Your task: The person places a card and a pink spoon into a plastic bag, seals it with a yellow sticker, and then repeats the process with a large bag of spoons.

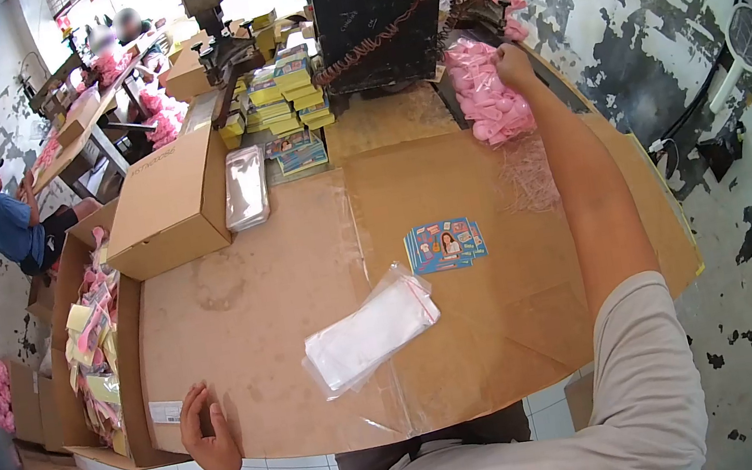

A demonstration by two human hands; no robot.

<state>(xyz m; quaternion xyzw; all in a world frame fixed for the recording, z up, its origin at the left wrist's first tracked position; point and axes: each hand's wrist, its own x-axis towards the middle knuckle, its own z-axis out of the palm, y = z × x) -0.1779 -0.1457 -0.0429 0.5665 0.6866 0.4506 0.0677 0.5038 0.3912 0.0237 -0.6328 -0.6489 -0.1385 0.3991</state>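
My right hand (515, 68) reaches to the far right of the table. Its fingers are curled at the upper right edge of a clear plastic bag of pink pieces (490, 101), seemingly gripping it; the fingertips are partly hidden. My left hand (210, 435) rests at the near left edge of the table with its fingers apart and nothing in it. In front of me lies a loose stack of clear plastic sleeves (371, 333). Beyond the sleeves sits a small stack of blue printed cards (445, 244).
At the left stands an open carton (133, 388) of packed pink items, beside a closed cardboard box (167, 203). More sleeves (246, 188) and stacked yellow-edged cards (282, 93) are behind. A black panel (378, 21) stands at the back. A person (14, 221) sits far left.
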